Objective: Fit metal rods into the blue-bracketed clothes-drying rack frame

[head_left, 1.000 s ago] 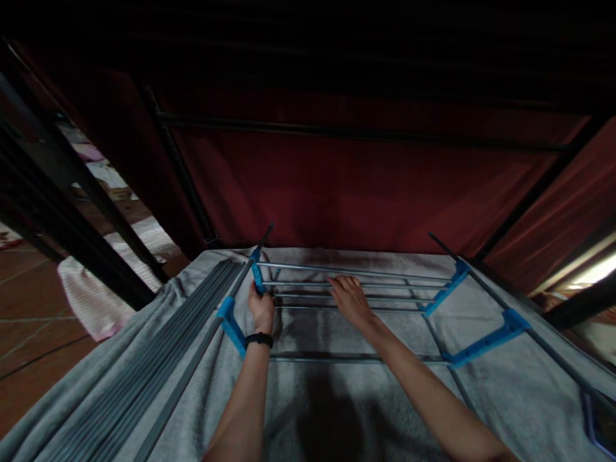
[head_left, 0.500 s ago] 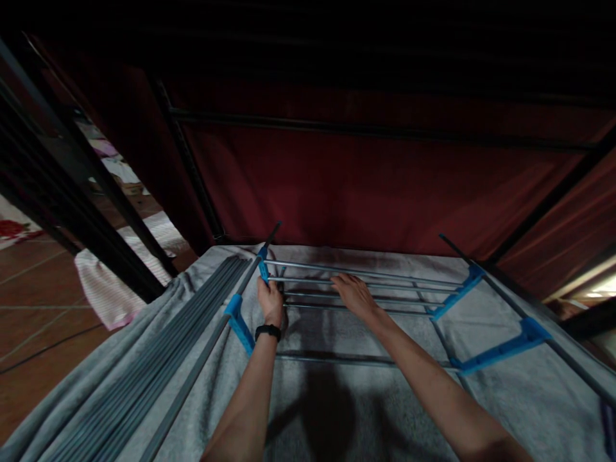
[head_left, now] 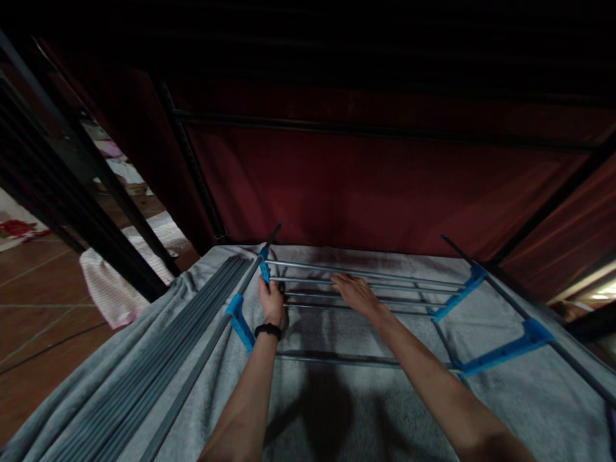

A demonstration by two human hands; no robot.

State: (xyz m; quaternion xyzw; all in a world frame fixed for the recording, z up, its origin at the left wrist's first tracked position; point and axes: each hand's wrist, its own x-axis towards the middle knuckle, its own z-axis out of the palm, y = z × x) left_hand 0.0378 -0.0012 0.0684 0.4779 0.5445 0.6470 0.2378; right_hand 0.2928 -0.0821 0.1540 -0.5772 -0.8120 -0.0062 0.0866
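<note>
A folding drying rack (head_left: 366, 282) with grey metal rails and blue plastic brackets lies over a grey towel (head_left: 337, 398). My left hand (head_left: 271, 300), with a black band on the wrist, is closed round the rails beside the near-left blue bracket (head_left: 264, 271). My right hand (head_left: 355, 292) rests palm down on the middle rails, fingers stretched forward. Both forearms reach in from the bottom of the view.
A folded rack wing of grey rods (head_left: 158, 372) slopes down at the left. Blue brackets (head_left: 505, 350) stand at the right. A dark red fabric wall (head_left: 366, 186) with black poles rises behind. Tiled floor (head_left: 38, 321) and a pale striped cloth (head_left: 103, 285) lie at the left.
My left hand slid a little right along the rack's left end. The view shifted slightly; my right hand stays on the rails.
</note>
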